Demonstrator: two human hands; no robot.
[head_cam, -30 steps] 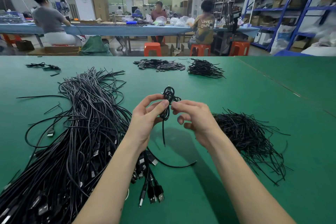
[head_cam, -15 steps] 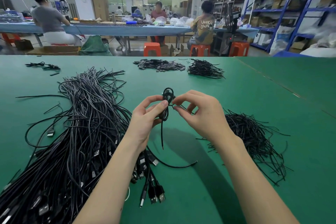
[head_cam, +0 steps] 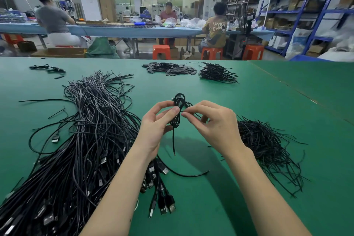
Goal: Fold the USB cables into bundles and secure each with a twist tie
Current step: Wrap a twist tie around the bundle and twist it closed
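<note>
So the folded cable bundle point(head_cam: 179, 110) was up in mid-air at the centre of the frame, above the green worktop point(head_cam: 268, 101), with one loose tail hanging down out of it. The left hand point(head_cam: 157, 126) had it pinched at the waist between thumb and fingers, and the right hand point(head_cam: 216, 124) was pinching what looked like a twist tie point(head_cam: 191, 113) right at that same spot. Too thin to be sure how far round it was, honestly.

I'd say this was the tie-off step: loops done, tie going on. Next move would need the left to keep the squeeze tight while the right twists the tie ends together.

Around it: big heap of loose USB cables point(head_cam: 80, 140) at the left, spare twist ties point(head_cam: 268, 143) piled at the right, and what seemed to be finished bundles point(head_cam: 216, 73) at the upper middle.
</note>
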